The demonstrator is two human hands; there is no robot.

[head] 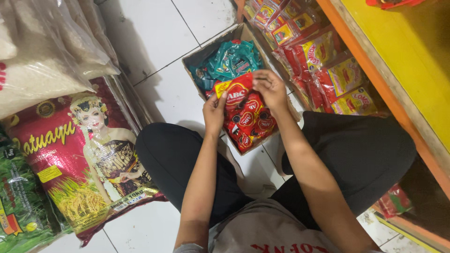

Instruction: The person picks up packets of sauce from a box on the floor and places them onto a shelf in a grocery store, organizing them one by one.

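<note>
A strip of red sauce sachets hangs between the 2 hands, held over an open cardboard box on the white tiled floor. The left hand pinches the strip's left edge with thumb and fingers closed on it, and the right hand is clamped on the top right corner (its fingers curl over the edge). The lower sachets of the strip trail down into the box, just under both hands. Beyond the hands, at the far end of the box, lie teal sachets. To the right of the right hand, more red and yellow sachet packs fill a low orange shelf. Well to the left of the left hand leans a large red rice sack, with clear bags of white rice above it
</note>
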